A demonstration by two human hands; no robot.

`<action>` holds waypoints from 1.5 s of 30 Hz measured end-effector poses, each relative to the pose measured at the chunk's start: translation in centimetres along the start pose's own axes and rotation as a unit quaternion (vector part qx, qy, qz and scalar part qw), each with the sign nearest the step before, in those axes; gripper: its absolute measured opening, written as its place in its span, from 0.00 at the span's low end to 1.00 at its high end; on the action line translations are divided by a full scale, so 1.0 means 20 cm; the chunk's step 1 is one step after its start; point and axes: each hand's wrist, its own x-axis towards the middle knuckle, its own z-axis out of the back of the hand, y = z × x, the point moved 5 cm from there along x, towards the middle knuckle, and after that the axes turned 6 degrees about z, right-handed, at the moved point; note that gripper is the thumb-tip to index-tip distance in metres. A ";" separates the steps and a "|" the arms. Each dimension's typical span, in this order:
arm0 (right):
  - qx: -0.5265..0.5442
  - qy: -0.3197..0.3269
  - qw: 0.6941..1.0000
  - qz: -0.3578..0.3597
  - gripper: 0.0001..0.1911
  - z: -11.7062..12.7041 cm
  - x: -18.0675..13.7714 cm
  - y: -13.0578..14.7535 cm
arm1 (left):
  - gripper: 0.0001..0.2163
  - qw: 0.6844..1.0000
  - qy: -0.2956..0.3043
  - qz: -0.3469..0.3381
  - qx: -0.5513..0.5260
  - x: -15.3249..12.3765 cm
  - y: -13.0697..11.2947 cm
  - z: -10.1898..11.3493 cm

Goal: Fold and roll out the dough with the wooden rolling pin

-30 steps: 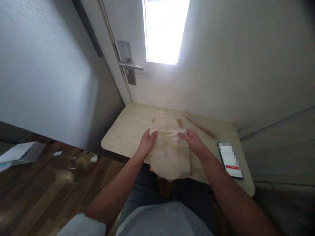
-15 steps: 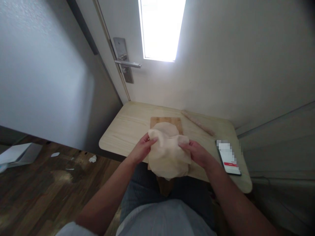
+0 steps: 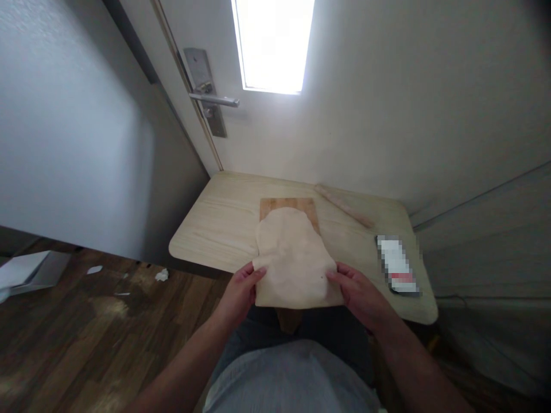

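Observation:
A wide, thin sheet of pale dough [image 3: 293, 252] lies over a wooden cutting board [image 3: 286, 203], its near part hanging past the table's front edge. My left hand [image 3: 244, 285] pinches the sheet at its left side, thumb on top. At the right side my right hand [image 3: 353, 287] grips it the same way, thumb on top and fingers underneath. Most of the board is hidden beneath the dough. Behind and to the right rests a floury rolling pin [image 3: 344, 206].
The small light-wood table [image 3: 224, 212] stands against a door with a metal handle [image 3: 215, 100]. A phone [image 3: 396, 267] lies at the table's right. Paper scraps [image 3: 162, 275] and a white box-like object [image 3: 37, 272] are on the wooden floor at left.
Both hands have come down toward me and spread apart, drawing the lifted, folded dough edge out flatter. The far part of the sheet now lies smoother on the board. The view has shifted slightly.

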 end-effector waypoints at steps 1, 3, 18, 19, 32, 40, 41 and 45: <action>-0.010 -0.003 1.000 0.000 0.18 0.01 -0.01 -0.03 | 0.21 1.000 -0.004 0.007 0.008 -0.01 0.03 0.01; -0.030 -0.011 0.999 0.007 0.18 0.02 -0.02 -0.07 | 0.20 0.999 -0.011 0.018 0.029 -0.02 0.08 0.03; -0.278 -0.135 0.951 -0.021 0.17 0.17 0.21 0.07 | 0.18 0.975 -0.061 0.073 0.199 0.05 -0.06 0.11; -0.315 -0.141 0.939 -0.007 0.16 0.18 0.25 0.09 | 0.17 0.968 -0.070 0.068 0.230 0.06 -0.09 0.12; -0.613 -0.202 0.742 0.181 0.26 -0.02 0.71 0.42 | 0.13 0.851 -0.203 -0.150 0.461 0.53 -0.52 0.10; -0.618 -0.105 0.742 0.238 0.19 -0.15 0.86 0.47 | 0.08 0.848 -0.103 -0.194 0.481 0.60 -0.56 -0.05; -0.614 -0.091 0.744 0.246 0.19 -0.16 0.87 0.48 | 0.08 0.850 -0.092 -0.211 0.475 0.59 -0.56 -0.07; -0.603 -0.014 0.750 0.273 0.15 -0.20 0.91 0.52 | 0.12 0.883 0.014 -0.248 0.398 0.52 -0.58 -0.17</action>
